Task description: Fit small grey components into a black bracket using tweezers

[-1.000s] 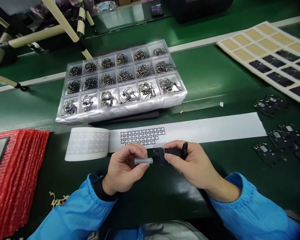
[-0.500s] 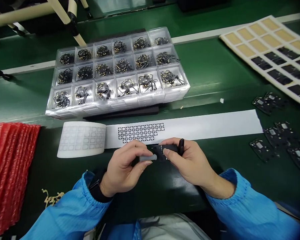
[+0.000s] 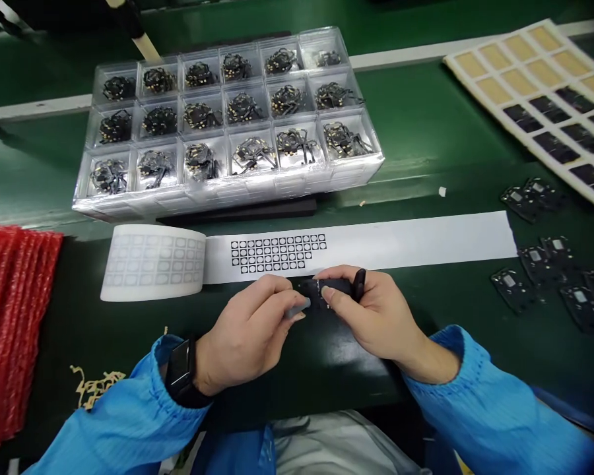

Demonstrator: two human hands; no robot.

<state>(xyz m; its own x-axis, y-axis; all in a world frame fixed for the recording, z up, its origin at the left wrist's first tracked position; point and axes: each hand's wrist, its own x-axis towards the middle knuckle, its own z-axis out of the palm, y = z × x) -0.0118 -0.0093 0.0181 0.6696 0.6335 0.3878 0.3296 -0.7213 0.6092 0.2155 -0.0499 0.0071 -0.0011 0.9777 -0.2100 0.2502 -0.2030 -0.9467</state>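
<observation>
My left hand (image 3: 247, 333) is closed around a small grey rod-like tool (image 3: 297, 307), its tip pointing at a small black part (image 3: 321, 291). My right hand (image 3: 371, 310) pinches that black part between thumb and fingers and also keeps a black pen-like tool (image 3: 359, 284) tucked in its fingers. Both hands meet just below a long white paper strip (image 3: 406, 241) printed with a grid of small black square stickers (image 3: 277, 253). The strip's left end is curled into a roll (image 3: 153, 262).
A clear compartment tray (image 3: 228, 191) with black-and-gold flex parts stands behind the strip. Loose black parts (image 3: 544, 264) lie at the right. A sheet with tan and black pads (image 3: 539, 99) is at far right. Red bubble-wrap bags (image 3: 10, 316) lie at left.
The grey tool's tip has moved in closer against the black part, and more of the tool is hidden in my left hand. The view has shifted slightly downward.
</observation>
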